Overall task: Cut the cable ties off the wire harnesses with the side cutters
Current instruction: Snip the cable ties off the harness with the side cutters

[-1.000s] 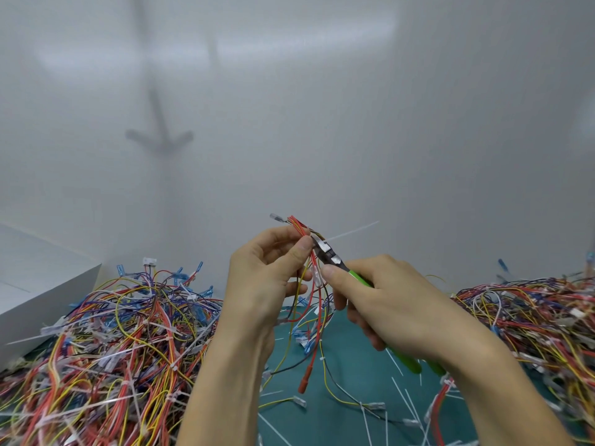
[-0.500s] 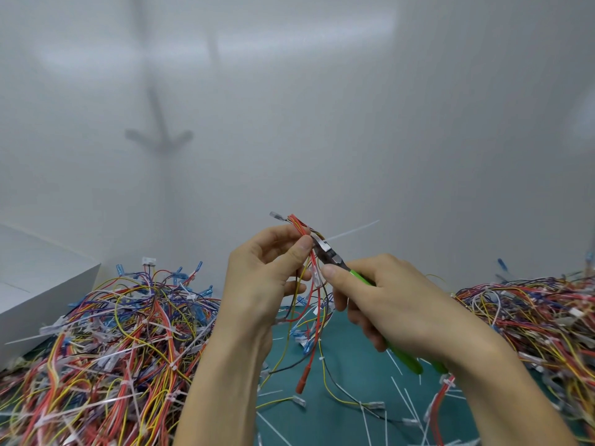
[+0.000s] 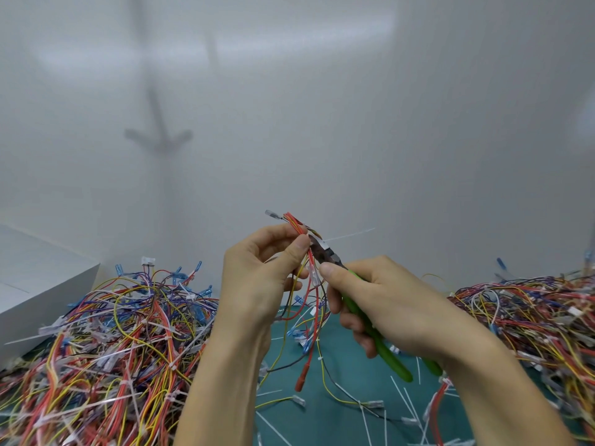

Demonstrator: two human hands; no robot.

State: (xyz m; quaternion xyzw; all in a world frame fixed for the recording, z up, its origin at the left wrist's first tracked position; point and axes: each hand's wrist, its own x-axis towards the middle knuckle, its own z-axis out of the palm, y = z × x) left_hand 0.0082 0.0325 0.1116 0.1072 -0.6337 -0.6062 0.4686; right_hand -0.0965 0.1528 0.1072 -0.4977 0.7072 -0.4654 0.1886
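While plain white wall [image 3: 418, 107] fills upper frame, lower L and lower R hold two big piles of tied wire harnesses: L pile [image 3: 106, 342], R pile [image 3: 531, 310], mixed red/yellow/blue/purple

Teal mat [image 3: 347, 423] shows btwn piles, bottom centre

White box [image 3: 42, 284] at L edge, behind L pile

Left hand [image 3: 257, 284] centre frame, raised above mat, thumb + fingers pinching held harness [image 3: 296, 224] near its top; wires hang down btwn the hands

Right hand [image 3: 396, 304] just R of it, fingers curled round green handles of side cutters [image 3: 389, 358], thumb along top

Cutter head touches bundle beside L thumb; blades apart or together: cannot tell

Cable tie tail [image 3: 349, 235] sticks out to R from bundle at cutter head

Cut tie bits [image 3: 407, 400] lie scattered on mat
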